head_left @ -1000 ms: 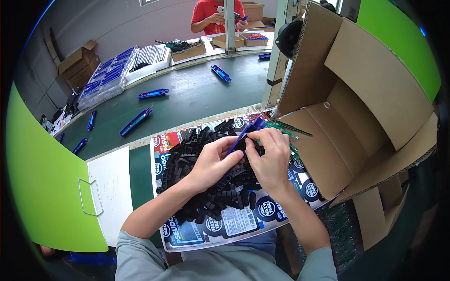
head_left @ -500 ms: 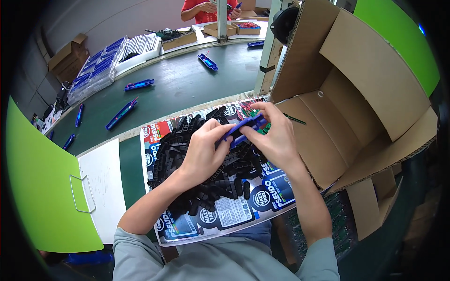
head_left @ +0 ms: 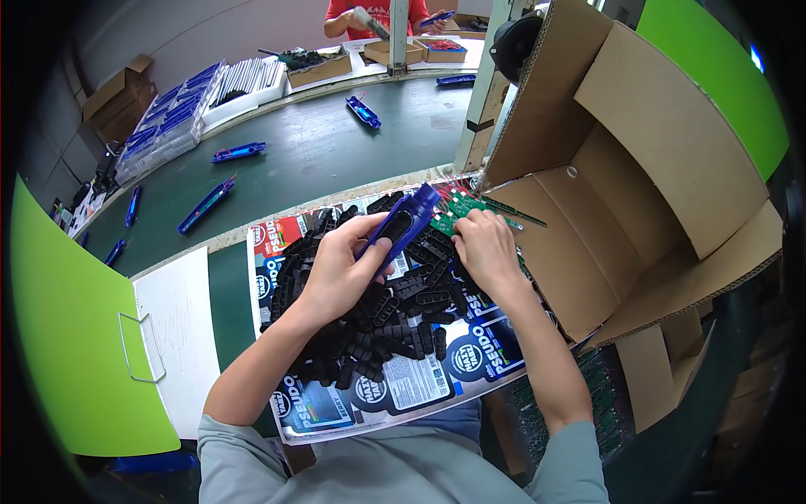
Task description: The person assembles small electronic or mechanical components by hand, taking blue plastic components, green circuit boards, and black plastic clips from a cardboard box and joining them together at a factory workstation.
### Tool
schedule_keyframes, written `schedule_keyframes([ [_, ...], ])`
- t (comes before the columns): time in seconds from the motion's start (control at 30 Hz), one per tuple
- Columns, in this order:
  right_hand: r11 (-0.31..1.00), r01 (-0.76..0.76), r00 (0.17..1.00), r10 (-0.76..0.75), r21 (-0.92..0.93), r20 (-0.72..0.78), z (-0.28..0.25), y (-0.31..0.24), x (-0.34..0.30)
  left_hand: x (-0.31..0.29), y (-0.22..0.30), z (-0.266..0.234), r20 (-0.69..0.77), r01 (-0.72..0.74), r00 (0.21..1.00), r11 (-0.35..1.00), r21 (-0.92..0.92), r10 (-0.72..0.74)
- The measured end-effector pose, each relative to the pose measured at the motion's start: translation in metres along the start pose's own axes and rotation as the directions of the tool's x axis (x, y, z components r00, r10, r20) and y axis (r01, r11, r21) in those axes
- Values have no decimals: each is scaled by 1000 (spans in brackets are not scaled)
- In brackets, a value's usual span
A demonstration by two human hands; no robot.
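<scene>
My left hand (head_left: 346,265) is closed around a long blue plastic casing (head_left: 422,200), tilted with its far end up to the right. A black oval piece sits in the casing beside my thumb. My right hand (head_left: 489,254) reaches to a small heap of green circuit boards (head_left: 453,208) with thin red wires, its fingers bent and pressed onto a board. How firmly they grip it is hidden. Under and between my hands lies a pile of black ribbed plastic pieces (head_left: 395,332) on a printed sheet (head_left: 319,416).
An open cardboard box (head_left: 579,244) stands close on the right beside a post (head_left: 480,126). Beyond the sheet, a dark green conveyor belt (head_left: 294,143) carries several blue casings. A bright green panel (head_left: 80,336) rises at left. Across the belt a person in red (head_left: 382,21) handles parts.
My right hand has let go of the blue casing and moved down to the circuit boards. The left hand has turned the casing more upright. Casings on the belt have shifted slightly left.
</scene>
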State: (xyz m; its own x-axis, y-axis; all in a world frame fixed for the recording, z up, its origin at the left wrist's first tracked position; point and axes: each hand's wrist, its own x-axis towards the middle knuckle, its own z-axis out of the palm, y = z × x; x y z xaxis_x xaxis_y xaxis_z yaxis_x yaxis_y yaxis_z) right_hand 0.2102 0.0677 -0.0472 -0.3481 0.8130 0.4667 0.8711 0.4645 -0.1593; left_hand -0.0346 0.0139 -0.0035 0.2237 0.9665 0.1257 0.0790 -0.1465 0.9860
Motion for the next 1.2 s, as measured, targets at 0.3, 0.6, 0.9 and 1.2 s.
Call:
schedule_keyframes([
  [0.3,984,-76,993,90,-163,78,8,-11,3,-3,-6,0,22,-12,1000,1000,-13,12],
  [0.6,821,-198,931,328,535,-158,-68,-28,14,-3,-8,-7,18,67,998,993,-95,-65],
  [0.9,353,-32,917,382,935,-113,-96,-57,-3,-2,-5,11,147,108,987,933,-342,-60],
  [1.2,355,62,917,349,933,-194,-78,-92,-15,-11,2,31,134,87,991,862,-500,-22],
])
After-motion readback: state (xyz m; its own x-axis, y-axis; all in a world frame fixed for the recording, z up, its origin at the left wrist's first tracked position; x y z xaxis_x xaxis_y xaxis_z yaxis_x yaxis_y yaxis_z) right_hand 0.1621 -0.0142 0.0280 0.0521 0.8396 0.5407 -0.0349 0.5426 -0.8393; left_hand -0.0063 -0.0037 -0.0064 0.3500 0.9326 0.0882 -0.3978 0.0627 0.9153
